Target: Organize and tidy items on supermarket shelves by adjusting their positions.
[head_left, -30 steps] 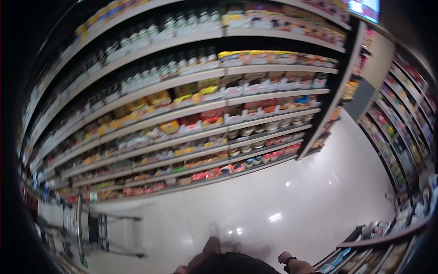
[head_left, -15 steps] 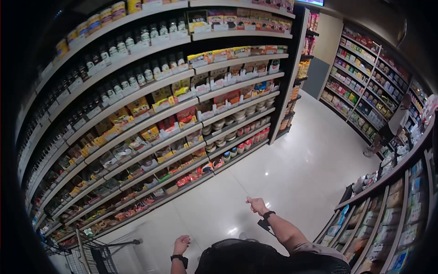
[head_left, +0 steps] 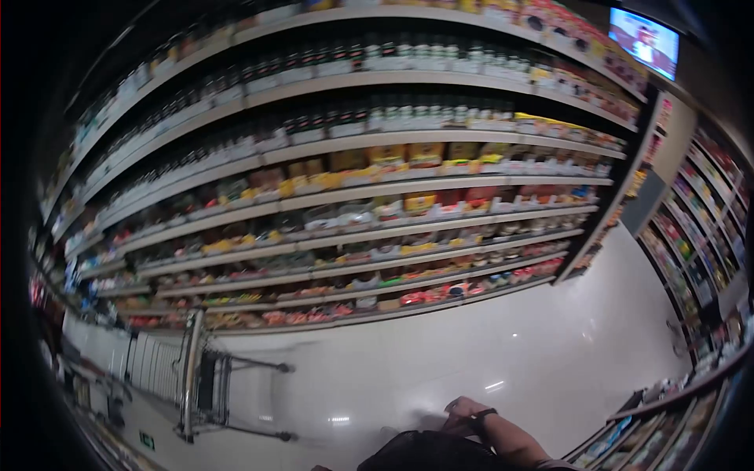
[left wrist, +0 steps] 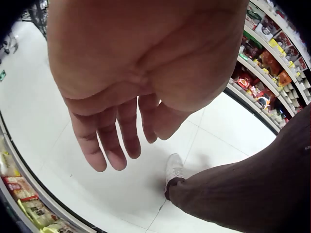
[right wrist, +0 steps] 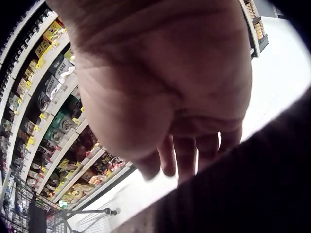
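My left hand (left wrist: 146, 87) hangs over the pale floor in the left wrist view, its fingers loosely bent and nothing in them. A dark trouser leg (left wrist: 228, 194) and a white shoe (left wrist: 174, 167) show below it. In the head view my right hand (head_left: 465, 410) is low in front of my body, with a dark band on the wrist. The right wrist view shows its palm and loose fingers, holding nothing. A metal shopping cart (head_left: 188, 369) stands to my left, apart from both hands.
A long shelf unit (head_left: 377, 177) of bottles, packets and jars runs along the aisle ahead. Glossy floor (head_left: 393, 353) lies between it and me. A low display (head_left: 667, 439) is at the near right, more shelves (head_left: 707, 204) are farther off, and a lit screen (head_left: 646, 41) hangs above.
The head view swung right, then back left, bringing the cart more into sight. My right hand has come back nearer my body; my left hand has dropped almost out of the head view.
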A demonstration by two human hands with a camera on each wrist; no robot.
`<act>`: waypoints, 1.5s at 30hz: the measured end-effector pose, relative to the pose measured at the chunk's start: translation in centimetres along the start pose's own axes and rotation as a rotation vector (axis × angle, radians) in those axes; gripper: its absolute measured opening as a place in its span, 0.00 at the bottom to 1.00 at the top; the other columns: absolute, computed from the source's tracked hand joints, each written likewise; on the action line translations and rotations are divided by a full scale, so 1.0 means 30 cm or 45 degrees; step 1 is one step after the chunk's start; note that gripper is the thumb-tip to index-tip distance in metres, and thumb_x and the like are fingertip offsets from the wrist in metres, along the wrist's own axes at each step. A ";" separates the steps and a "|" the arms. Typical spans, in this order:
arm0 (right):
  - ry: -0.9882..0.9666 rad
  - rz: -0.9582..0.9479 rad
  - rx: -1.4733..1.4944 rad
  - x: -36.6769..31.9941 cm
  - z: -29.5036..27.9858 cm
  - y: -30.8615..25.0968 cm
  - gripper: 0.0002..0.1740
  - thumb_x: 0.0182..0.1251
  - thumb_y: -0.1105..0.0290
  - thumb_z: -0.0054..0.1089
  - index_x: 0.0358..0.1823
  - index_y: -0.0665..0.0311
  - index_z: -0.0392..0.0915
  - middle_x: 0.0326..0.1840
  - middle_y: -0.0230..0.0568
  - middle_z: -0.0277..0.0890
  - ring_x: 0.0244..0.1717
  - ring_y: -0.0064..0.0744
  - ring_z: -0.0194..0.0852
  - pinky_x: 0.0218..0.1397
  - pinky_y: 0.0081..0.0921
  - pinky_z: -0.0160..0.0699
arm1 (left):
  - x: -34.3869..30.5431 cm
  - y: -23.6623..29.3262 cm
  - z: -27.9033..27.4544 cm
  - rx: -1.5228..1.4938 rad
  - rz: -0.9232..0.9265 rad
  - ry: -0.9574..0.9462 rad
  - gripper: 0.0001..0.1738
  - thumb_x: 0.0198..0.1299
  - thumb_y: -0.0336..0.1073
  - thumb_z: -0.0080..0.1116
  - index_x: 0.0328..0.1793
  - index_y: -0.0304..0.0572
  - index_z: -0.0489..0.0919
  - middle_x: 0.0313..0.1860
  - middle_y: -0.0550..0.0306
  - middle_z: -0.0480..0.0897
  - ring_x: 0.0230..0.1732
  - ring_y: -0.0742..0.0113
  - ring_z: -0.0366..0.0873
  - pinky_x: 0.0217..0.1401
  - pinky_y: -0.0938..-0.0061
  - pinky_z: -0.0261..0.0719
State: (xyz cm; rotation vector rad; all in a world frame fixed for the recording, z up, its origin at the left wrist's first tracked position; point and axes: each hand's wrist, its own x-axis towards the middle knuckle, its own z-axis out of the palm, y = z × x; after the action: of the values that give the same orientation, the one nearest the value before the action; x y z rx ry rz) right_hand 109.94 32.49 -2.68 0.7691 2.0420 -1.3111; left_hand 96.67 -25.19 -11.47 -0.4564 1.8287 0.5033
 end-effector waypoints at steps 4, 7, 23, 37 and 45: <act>-0.031 0.163 0.044 0.052 -0.045 -0.009 0.20 0.70 0.64 0.52 0.58 0.58 0.85 0.41 0.37 0.88 0.41 0.30 0.86 0.39 0.33 0.88 | 0.048 -0.277 -0.068 -0.032 0.215 -0.383 0.11 0.72 0.37 0.48 0.51 0.40 0.76 0.45 0.48 0.84 0.38 0.49 0.86 0.36 0.54 0.84; -0.302 0.054 0.064 0.163 -0.040 0.238 0.19 0.70 0.60 0.56 0.56 0.56 0.87 0.45 0.35 0.88 0.41 0.29 0.85 0.37 0.31 0.86 | 0.024 -0.225 -0.018 -0.338 0.006 -0.088 0.15 0.74 0.41 0.51 0.56 0.40 0.80 0.47 0.53 0.87 0.39 0.56 0.88 0.37 0.57 0.86; -0.179 0.443 -0.242 0.608 0.064 -0.404 0.15 0.70 0.63 0.55 0.47 0.66 0.85 0.42 0.38 0.89 0.37 0.32 0.90 0.33 0.31 0.87 | -0.012 0.583 -0.362 -0.164 1.103 0.271 0.19 0.68 0.47 0.63 0.57 0.43 0.86 0.50 0.51 0.88 0.53 0.59 0.85 0.58 0.65 0.82; -0.269 -0.253 -0.413 1.055 0.102 -1.287 0.14 0.63 0.65 0.55 0.41 0.63 0.86 0.37 0.41 0.87 0.35 0.32 0.89 0.32 0.30 0.87 | -0.502 0.593 -1.499 0.014 0.390 1.532 0.47 0.50 0.30 0.73 0.79 0.50 0.66 0.71 0.47 0.75 0.72 0.45 0.71 0.73 0.43 0.66; -0.212 0.079 -0.377 1.038 0.220 -1.358 0.17 0.66 0.62 0.55 0.49 0.60 0.86 0.42 0.39 0.88 0.37 0.30 0.89 0.36 0.28 0.89 | -0.487 0.509 -1.663 0.122 0.456 1.057 0.29 0.57 0.36 0.67 0.65 0.42 0.72 0.45 0.33 0.86 0.50 0.34 0.84 0.51 0.47 0.82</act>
State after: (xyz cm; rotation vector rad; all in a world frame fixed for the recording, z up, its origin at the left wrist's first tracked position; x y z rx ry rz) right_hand 60.64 17.00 -3.96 0.5645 2.0000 -0.9743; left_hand 53.44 -38.96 18.15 -0.2838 2.7515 0.4999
